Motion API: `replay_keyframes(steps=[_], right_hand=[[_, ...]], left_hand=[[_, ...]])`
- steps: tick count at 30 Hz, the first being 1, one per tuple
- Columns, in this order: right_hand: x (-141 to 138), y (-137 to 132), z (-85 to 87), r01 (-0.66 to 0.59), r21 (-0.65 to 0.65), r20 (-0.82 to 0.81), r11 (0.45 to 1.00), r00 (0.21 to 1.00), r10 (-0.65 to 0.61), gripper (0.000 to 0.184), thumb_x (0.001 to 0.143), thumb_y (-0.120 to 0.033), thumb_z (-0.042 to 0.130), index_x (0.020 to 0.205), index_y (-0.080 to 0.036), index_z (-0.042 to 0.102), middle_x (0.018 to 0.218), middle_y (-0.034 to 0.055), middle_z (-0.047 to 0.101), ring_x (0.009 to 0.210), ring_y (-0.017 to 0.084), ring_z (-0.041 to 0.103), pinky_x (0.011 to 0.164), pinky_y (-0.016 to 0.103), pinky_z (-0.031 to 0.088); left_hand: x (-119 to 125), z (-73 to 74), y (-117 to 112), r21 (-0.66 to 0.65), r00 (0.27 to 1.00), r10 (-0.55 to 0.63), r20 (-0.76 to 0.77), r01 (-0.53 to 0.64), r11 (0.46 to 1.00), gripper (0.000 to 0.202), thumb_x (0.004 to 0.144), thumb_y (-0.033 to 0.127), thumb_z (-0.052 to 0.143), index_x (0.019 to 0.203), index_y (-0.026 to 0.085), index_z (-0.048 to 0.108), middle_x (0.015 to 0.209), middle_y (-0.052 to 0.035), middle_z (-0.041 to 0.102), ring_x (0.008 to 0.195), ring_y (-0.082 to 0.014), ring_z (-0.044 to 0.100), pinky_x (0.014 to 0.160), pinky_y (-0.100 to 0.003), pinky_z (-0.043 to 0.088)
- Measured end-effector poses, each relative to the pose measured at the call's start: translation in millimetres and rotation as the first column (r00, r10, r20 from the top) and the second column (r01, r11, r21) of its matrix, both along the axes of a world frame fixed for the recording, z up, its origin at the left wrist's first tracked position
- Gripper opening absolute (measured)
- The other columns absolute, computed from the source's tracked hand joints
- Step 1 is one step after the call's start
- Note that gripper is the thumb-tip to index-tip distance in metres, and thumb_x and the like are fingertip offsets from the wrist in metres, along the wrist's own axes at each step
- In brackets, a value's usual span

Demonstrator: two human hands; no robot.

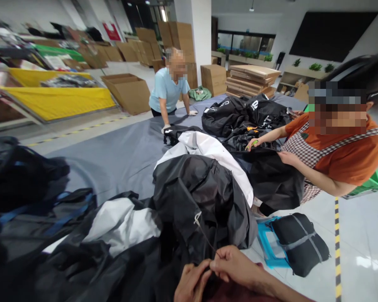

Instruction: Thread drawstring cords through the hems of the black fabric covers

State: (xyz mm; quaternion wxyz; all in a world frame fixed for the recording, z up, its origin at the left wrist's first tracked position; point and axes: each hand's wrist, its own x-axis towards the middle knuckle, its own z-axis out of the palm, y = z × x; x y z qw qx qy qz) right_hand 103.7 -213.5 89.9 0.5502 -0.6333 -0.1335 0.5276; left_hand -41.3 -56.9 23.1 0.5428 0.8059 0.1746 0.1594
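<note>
And there was the thin cord (210,242), drawn almost straight from a pale knot (197,218) on the black fabric (192,188) down to the wearer's lap! The right hand (234,264) had it, pinched between thumb and fingers; the left hand (192,280) pressed in beside it, fingertips bunched, though whether they gripped anything I couldn't tell. Trouble could have lurked here: a hard tug might have worked the knot loose, and a slack pinch might have lost so thin a line among dark folds. Just behind, white fabric (208,144) arched over the heap, liable to drag on the cord if anyone pulled it. On the right, a co-worker in orange (359,161) held a green-handled tool (252,144) over dark cloth; any blade there could have nicked it. Farther off, a person in light blue (167,90) leaned on the grey-covered table (119,138).
</note>
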Motion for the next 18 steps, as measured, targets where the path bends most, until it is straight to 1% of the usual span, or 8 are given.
replay_keyframes(steps=[3, 5, 6, 9, 11, 13, 15, 18], right_hand=[[6, -2, -8.2, -0.03, 0.027, 0.029, 0.999, 0.999, 0.029, 0.056, 0.085, -0.074, 0.072, 0.071, -0.02, 0.063, 0.057, -0.0031, 0.056, 0.054, 0.01, 0.044, 0.058, 0.025, 0.031], [10, -5, -12.5, -0.024, 0.0, 0.053, 1.0, 0.998, 0.024, 0.063, 0.085, -0.082, 0.069, 0.075, -0.02, 0.067, 0.057, -0.002, 0.057, 0.055, 0.011, 0.044, 0.057, 0.026, 0.031], [12, -7, -14.7, -0.025, -0.018, 0.058, 1.0, 0.998, 0.026, 0.065, 0.086, -0.084, 0.068, 0.077, -0.02, 0.069, 0.057, -0.0014, 0.058, 0.055, 0.012, 0.043, 0.056, 0.026, 0.029], [17, -8, -20.5, -0.043, -0.062, 0.008, 0.997, 0.999, 0.043, 0.069, 0.09, -0.086, 0.062, 0.09, -0.018, 0.074, 0.06, 0.0003, 0.063, 0.05, 0.011, 0.036, 0.052, 0.028, 0.021], [18, -7, -21.7, -0.045, -0.084, -0.061, 0.995, 0.997, 0.04, 0.071, 0.092, -0.086, 0.059, 0.104, -0.018, 0.076, 0.069, 0.0018, 0.07, 0.048, 0.009, 0.03, 0.051, 0.028, 0.016], [17, -6, -20.5, -0.045, -0.103, -0.109, 0.994, 0.993, 0.034, 0.072, 0.09, -0.085, 0.063, 0.115, -0.019, 0.076, 0.079, 0.0038, 0.075, 0.048, 0.008, 0.028, 0.051, 0.028, 0.014], [16, -3, -18.2, -0.056, -0.117, -0.13, 0.992, 0.991, 0.041, 0.074, 0.086, -0.085, 0.068, 0.119, -0.019, 0.077, 0.085, 0.0054, 0.077, 0.049, 0.007, 0.03, 0.051, 0.028, 0.015], [17, -1, -15.0, -0.078, -0.109, -0.146, 0.991, 0.987, 0.062, 0.07, 0.084, -0.081, 0.074, 0.116, -0.018, 0.079, 0.084, 0.0055, 0.075, 0.053, 0.008, 0.035, 0.051, 0.026, 0.017]], left_hand=[[2, 8.2, 1, 0.037, 0.993, -0.091, -0.08, 0.094, 0.995, 0.037, 0.104, 0.056, 0.062, 0.127, 0.035, 0.082, 0.11, -0.0055, 0.083, 0.096, -0.0227, 0.077, 0.091, -0.033, 0.065], [1, 13.6, -3, -0.029, 0.988, -0.079, -0.136, 0.075, 0.997, 0.046, 0.109, 0.052, 0.055, 0.146, 0.031, 0.07, 0.124, -0.0087, 0.078, 0.106, -0.0223, 0.077, 0.098, -0.037, 0.064], [0, 15.1, -6, -0.051, 0.988, -0.072, -0.137, 0.066, 0.997, 0.049, 0.11, 0.052, 0.053, 0.15, 0.028, 0.065, 0.127, -0.0107, 0.076, 0.109, -0.0227, 0.077, 0.101, -0.039, 0.064], [-4, 16.6, -15, -0.09, 0.987, -0.042, -0.153, 0.028, 0.996, 0.053, 0.112, 0.049, 0.05, 0.158, 0.024, 0.054, 0.125, -0.0121, 0.075, 0.125, -0.0251, 0.072, 0.114, -0.044, 0.056], [-6, 17.7, -20, -0.128, 0.985, -0.034, -0.17, 0.012, 0.992, 0.053, 0.113, 0.046, 0.049, 0.161, 0.023, 0.046, 0.124, -0.0112, 0.076, 0.132, -0.0253, 0.069, 0.119, -0.046, 0.052], [-8, 19.0, -25, -0.141, 0.984, -0.037, -0.173, 0.012, 0.99, 0.051, 0.114, 0.044, 0.048, 0.161, 0.023, 0.043, 0.128, -0.0114, 0.077, 0.135, -0.0257, 0.067, 0.121, -0.047, 0.05], [-10, 19.4, -28, -0.119, 0.985, -0.047, -0.167, 0.027, 0.993, 0.049, 0.114, 0.042, 0.047, 0.159, 0.023, 0.043, 0.136, -0.0133, 0.074, 0.139, -0.0265, 0.065, 0.121, -0.049, 0.05], [-11, 17.5, -32, -0.078, 0.985, -0.06, -0.162, 0.048, 0.996, 0.047, 0.115, 0.039, 0.046, 0.158, 0.021, 0.043, 0.142, -0.0162, 0.071, 0.141, -0.0273, 0.064, 0.121, -0.051, 0.051]])
